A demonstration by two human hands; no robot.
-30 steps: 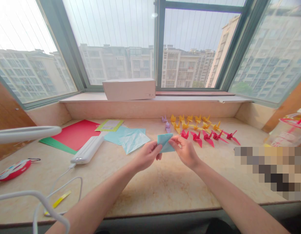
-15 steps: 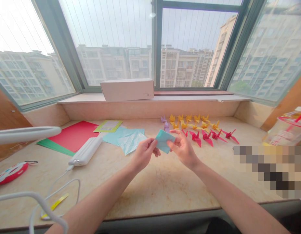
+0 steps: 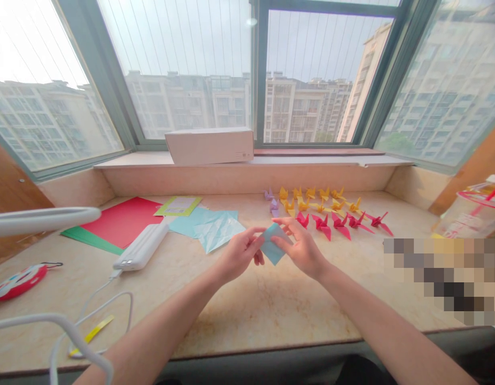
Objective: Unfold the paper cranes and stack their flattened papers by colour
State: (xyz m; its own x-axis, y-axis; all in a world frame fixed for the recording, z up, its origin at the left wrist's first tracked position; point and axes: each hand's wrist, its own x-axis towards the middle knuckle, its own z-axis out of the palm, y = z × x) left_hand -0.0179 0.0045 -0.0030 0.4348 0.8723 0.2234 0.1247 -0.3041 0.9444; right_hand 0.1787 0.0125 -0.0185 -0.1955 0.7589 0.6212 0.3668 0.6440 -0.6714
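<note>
Both my hands hold a small folded piece of light blue paper [image 3: 272,246] above the stone desk [image 3: 247,299]. My left hand [image 3: 240,253] pinches its left edge with thumb and fingers. My right hand [image 3: 301,247] grips the right side, with the fingers curled over the top corner. The paper stands on one corner like a diamond. Rows of finished paper cranes lie just beyond: red ones [image 3: 339,223], yellow ones [image 3: 315,200] and purple ones [image 3: 272,202].
Loose light blue sheets [image 3: 209,227] lie left of my hands, with red and green paper [image 3: 119,222] further left. A white power bank [image 3: 141,247] with its cable, a white box [image 3: 209,145] on the sill, a lamp arm [image 3: 39,220] and a clear container [image 3: 472,211] are around.
The blue paper has been turned between my hands from a flatter shape to a diamond standing on its corner. Both hands stayed at about the same spot above the desk.
</note>
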